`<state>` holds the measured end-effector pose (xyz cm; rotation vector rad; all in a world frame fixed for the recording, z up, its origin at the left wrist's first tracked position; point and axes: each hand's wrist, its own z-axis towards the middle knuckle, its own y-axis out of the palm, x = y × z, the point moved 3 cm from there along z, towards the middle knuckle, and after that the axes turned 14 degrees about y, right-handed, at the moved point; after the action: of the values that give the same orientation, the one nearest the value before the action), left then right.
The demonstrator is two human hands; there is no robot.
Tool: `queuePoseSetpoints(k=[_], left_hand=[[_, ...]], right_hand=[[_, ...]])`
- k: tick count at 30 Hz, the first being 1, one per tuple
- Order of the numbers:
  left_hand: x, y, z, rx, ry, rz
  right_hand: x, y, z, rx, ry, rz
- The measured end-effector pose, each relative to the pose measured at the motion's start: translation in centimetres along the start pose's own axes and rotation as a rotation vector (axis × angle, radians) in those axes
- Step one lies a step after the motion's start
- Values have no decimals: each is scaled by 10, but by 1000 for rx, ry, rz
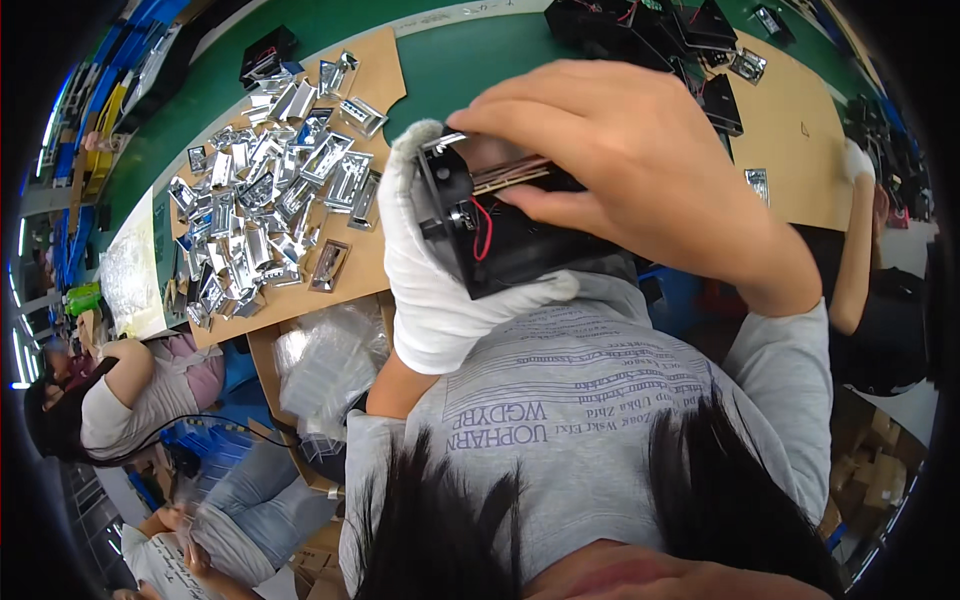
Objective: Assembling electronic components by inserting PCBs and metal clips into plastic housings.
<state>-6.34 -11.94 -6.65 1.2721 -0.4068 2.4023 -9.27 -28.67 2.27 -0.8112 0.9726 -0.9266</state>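
My left hand (425, 290), in a white glove, is wrapped around an open black plastic housing (535, 245) and holds it tilted in front of my chest. A looped red wire (487, 230) shows inside the housing, beside a small metal part. My bare right hand (640, 150) reaches over from the right. Its index finger presses the housing's upper rim and its thumb dips inside, closed around a shiny plate (490, 152) with brownish stripes along its lower edge. The plate's far end is hidden behind my right fingers.
Many silver frames (270, 190) lie heaped on a brown board (375, 75) at left. Black housings (700, 30) stand at the back right, near another board (790, 130). A carton with clear plastic bags (325, 365) sits below the table edge. Other people work at both sides.
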Motion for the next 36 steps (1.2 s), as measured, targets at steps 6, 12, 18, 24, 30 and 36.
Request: queuePoseSetpoints(k=[6,12,18,24,30,36], left_hand=[[-4,-8,-8,80,-33,-48],[-2,-7,-14,181,-193,-142],[-3,-16,-29,222,-297,-97],[-11,-14,-30,53,-146,108],[-5,-4,-28,80,147,245],[-19,-2,-28,239,-259,-786]], right_hand=[[-23,-8,17,-190,0,-279],[-23,-6,16,-267,24,-293],[-24,-2,17,-327,35,-320],[-23,-1,18,-387,36,-345],[-23,8,14,-448,-20,-377],[-2,28,-15,323,-161,43]])
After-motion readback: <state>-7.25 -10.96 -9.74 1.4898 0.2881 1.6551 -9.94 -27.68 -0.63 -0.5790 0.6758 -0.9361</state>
